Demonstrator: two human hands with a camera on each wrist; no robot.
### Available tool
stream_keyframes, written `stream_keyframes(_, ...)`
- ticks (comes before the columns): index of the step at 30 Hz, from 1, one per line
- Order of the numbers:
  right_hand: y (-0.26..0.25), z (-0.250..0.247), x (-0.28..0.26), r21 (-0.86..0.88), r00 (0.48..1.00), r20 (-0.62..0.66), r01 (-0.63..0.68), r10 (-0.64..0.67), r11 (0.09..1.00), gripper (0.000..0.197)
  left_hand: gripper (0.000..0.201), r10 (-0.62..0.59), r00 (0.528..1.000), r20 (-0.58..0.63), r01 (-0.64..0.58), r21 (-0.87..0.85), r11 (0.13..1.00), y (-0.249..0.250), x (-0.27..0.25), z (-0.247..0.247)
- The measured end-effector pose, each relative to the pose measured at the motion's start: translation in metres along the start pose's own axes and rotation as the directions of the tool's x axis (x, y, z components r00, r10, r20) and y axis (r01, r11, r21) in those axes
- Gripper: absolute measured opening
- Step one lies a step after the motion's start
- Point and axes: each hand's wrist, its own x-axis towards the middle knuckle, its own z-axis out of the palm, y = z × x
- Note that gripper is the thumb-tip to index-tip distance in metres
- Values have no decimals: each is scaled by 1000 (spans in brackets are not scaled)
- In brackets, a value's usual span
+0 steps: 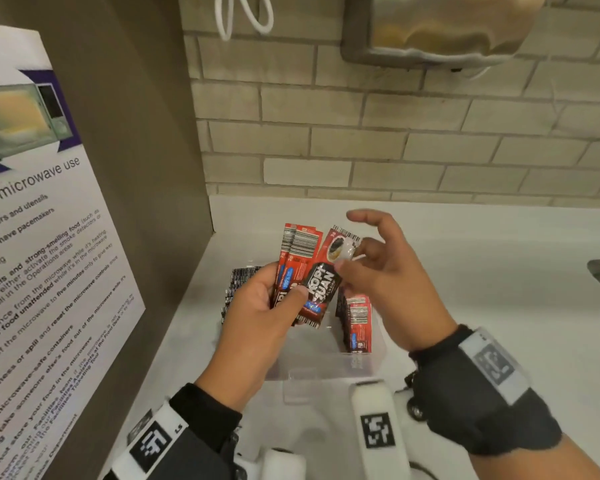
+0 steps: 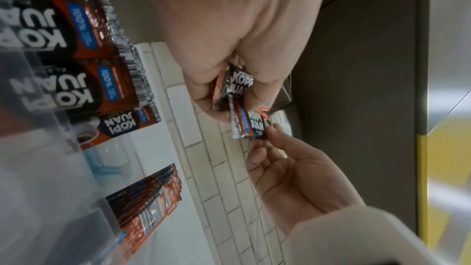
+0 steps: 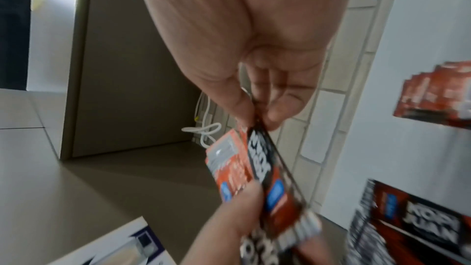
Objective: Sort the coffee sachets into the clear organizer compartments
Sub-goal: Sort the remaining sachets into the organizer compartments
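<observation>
The left hand [image 1: 257, 306] is gripping a fan of three sachets [image 1: 293, 268] above the organizer [image 1: 326, 362] on the white tabletop [image 1: 482, 258]. The right hand [image 1: 388, 271] is pinching the front sachet [image 1: 329, 271] by its top. Two stacks [image 1: 355, 322] are standing in the organizer's compartments. Only the head view is showing the microwave poster's [image 1: 32, 237] text; the wrist views are showing the pinch close up.

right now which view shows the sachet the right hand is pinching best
The head view: the right hand pinches the front sachet, label readable. The left wrist view shows it small and partly hidden by fingers; the right wrist view shows it edge-on and blurred.
</observation>
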Motion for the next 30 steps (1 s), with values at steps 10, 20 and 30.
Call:
stream_keyframes(10,6,24,0,559,973,-31,-174,230,811,31,18,128,979,-161,-145,-98,985,22,13,-12)
stream_keyframes(20,12,14,29,-453,1000,-24,-11,0,892,12,21,296,947,-125,-270,188,944,35,18,-28)
stream_keyframes(30,85,46,66,-847,929,4,-194,371,495,35,23,252,933,-257,-263,-8,965,35,7,-67)
